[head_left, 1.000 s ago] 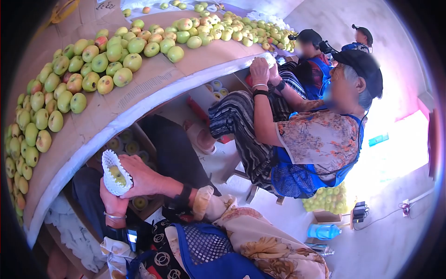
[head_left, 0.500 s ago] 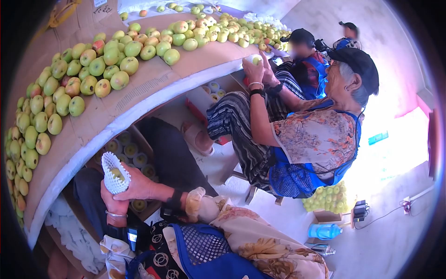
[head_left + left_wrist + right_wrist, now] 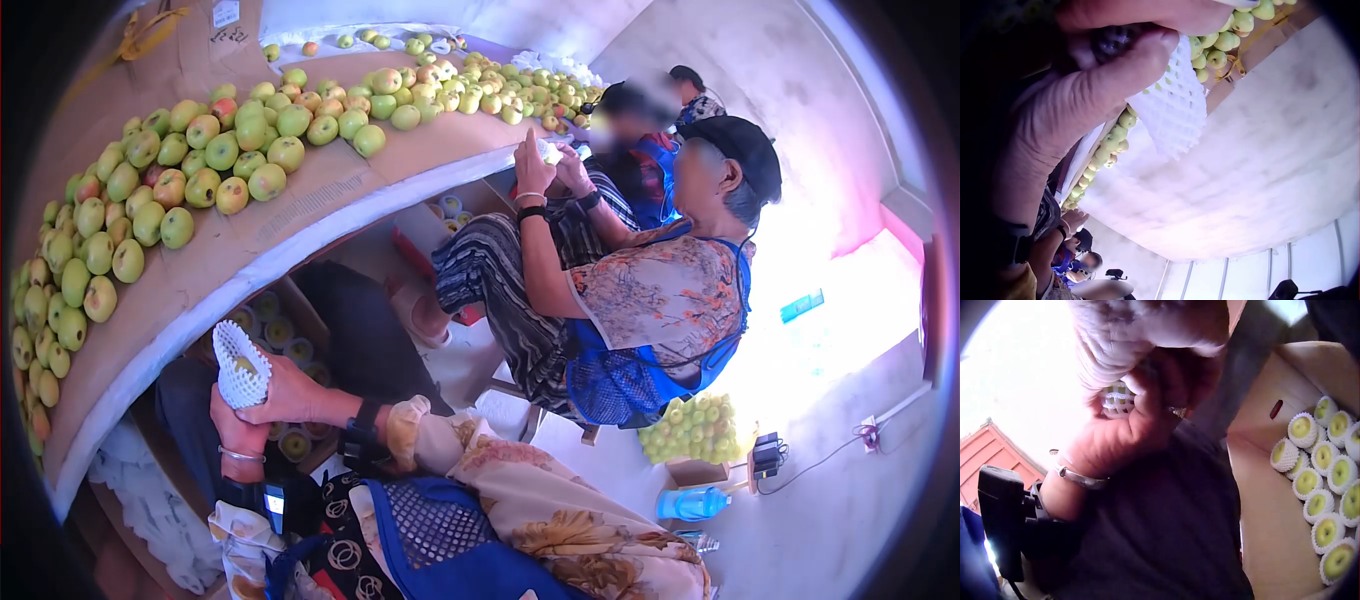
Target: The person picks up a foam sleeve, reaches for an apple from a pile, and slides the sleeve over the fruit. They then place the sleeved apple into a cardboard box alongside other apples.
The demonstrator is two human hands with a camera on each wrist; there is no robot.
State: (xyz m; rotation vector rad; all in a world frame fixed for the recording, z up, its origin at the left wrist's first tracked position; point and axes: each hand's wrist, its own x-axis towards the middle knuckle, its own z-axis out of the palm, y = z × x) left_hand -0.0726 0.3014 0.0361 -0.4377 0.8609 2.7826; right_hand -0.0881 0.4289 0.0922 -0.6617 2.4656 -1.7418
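Observation:
A pale apple in a white foam net [image 3: 242, 372] is held between both hands in the head view, the net's loose end pointing up and left. My left hand [image 3: 238, 428], with a silver bracelet, grips it from below. The right hand [image 3: 295, 390] curls round its side. From the left wrist, the net [image 3: 1175, 109] flares out beyond the right hand's thumb [image 3: 1116, 78]. In the right wrist view, netted apple skin [image 3: 1119, 400] shows between the left hand [image 3: 1119, 440] and the right hand [image 3: 1141, 334]; fingers hide much of it.
Loose apples [image 3: 222, 150] cover the cardboard-topped table [image 3: 320, 195] above the hands. A carton [image 3: 1266, 537] beside the knees holds several netted apples [image 3: 1329, 532]. To the right sits a person in striped trousers [image 3: 490, 270], with a bagged heap of apples [image 3: 690, 430] behind.
The head view has shifted slightly. My hands keep hold of the netted apple in nearly the same pose. The neighbouring person's hands have moved apart, and that person appears farther left.

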